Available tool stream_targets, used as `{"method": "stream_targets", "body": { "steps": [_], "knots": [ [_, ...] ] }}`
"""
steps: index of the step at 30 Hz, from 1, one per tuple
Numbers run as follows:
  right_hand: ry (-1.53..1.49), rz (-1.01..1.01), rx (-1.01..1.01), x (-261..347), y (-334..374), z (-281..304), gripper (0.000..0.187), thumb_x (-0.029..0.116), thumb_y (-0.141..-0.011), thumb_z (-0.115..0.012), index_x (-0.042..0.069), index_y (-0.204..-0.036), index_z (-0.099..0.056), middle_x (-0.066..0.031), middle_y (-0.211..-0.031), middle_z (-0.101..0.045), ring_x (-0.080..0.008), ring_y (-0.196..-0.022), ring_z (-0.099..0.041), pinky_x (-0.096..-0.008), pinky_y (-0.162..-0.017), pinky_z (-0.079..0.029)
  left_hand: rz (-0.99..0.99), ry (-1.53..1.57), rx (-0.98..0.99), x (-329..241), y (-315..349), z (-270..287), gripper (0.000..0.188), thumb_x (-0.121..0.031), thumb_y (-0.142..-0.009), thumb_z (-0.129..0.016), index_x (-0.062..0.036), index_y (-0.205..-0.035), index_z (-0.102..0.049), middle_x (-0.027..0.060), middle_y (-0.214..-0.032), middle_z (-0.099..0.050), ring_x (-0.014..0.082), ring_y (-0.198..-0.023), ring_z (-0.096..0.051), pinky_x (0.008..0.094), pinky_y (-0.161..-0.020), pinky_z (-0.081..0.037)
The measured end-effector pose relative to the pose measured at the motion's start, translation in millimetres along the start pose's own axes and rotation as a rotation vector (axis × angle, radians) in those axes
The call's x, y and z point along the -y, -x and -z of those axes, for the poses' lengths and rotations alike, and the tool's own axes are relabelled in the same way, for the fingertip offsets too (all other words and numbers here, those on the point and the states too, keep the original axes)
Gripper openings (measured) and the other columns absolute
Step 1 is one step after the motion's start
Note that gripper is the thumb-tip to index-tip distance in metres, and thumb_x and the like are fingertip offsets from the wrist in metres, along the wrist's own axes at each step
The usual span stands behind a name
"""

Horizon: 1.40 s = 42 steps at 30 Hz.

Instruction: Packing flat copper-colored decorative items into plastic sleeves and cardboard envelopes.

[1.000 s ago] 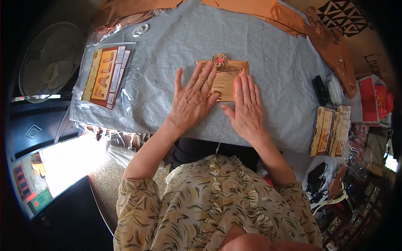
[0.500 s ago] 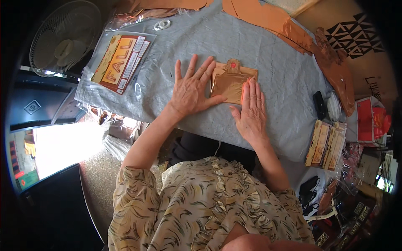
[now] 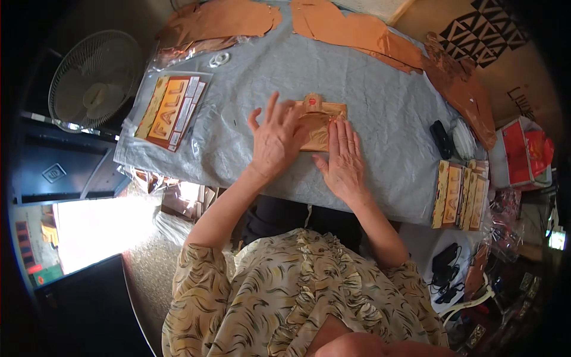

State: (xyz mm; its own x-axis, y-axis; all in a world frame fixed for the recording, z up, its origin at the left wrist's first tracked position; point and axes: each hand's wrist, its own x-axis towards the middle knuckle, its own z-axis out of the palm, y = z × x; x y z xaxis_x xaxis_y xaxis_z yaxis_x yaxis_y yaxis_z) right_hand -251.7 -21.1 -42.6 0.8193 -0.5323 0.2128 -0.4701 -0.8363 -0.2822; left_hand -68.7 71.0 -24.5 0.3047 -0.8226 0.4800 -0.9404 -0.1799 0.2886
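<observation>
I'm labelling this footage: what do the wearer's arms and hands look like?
The left hand and right hand are gloveless, no watch visible. Loose cream sleeves, patterned with curved dark and mustard strokes, leave the forearms bare.

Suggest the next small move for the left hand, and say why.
Probably lay the left hand flat on the left part of the copper-coloured foil packet: its fingers are spread and blurred, and seem raised there, while the right hand lies flat along the right side, so pressure looks one-sided.
</observation>
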Motion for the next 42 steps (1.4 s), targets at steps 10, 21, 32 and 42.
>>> {"method": "stream_targets", "body": {
  "steps": [10, 21, 32, 42],
  "knots": [
    [-0.022, -0.017, -0.043, -2, 2, -4, 0.09, 0.046, -0.099, -0.065, -0.007, -0.162, -0.029, -0.0235, -0.171, -0.026, -0.0363, -0.161, -0.021, -0.0487, -0.131, -0.018, 0.188, -0.038, 0.083, -21, -33, -10, 0.045, -0.04, -0.085, -0.081, -0.0148, -0.12, -0.068, 0.0033, -0.104, -0.071, 0.0309, -0.109, -0.059, 0.0499, -0.095, -0.035],
    [-0.02, -0.017, -0.094, -2, 2, -3, 0.089, 0.05, -0.097, -0.067, -0.007, -0.158, -0.038, -0.0231, -0.17, -0.03, -0.0348, -0.16, -0.024, -0.046, -0.131, -0.018, 0.238, 0.161, 0.095, -16, -30, -13, 0.045, -0.034, -0.081, -0.088, -0.0128, -0.118, -0.076, 0.0042, -0.109, -0.078, 0.0252, -0.114, -0.061, 0.0447, -0.103, -0.033],
    [-0.006, -0.013, -0.098, -2, 2, 1, 0.088, 0.049, -0.097, -0.067, -0.007, -0.158, -0.039, -0.0217, -0.169, -0.032, -0.034, -0.16, -0.026, -0.0453, -0.131, -0.019, 0.222, 0.191, -0.03, -18, -24, -19, 0.026, -0.033, -0.078, -0.089, -0.0168, -0.097, -0.083, 0.0004, -0.103, -0.077, 0.0263, -0.109, -0.059, 0.0466, -0.096, -0.033],
    [-0.04, 0.03, -0.084, -4, 2, 1, 0.072, 0.047, -0.1, -0.064, 0.015, -0.162, -0.043, -0.0235, -0.171, -0.026, -0.04, -0.158, -0.025, -0.0499, -0.129, -0.02, 0.282, 0.05, -0.048, -8, -28, -21, 0.018, -0.029, -0.087, -0.079, -0.0157, -0.1, -0.077, -0.0029, -0.09, -0.079, 0.0269, -0.113, -0.062, 0.0518, -0.099, -0.032]
  ]
}}
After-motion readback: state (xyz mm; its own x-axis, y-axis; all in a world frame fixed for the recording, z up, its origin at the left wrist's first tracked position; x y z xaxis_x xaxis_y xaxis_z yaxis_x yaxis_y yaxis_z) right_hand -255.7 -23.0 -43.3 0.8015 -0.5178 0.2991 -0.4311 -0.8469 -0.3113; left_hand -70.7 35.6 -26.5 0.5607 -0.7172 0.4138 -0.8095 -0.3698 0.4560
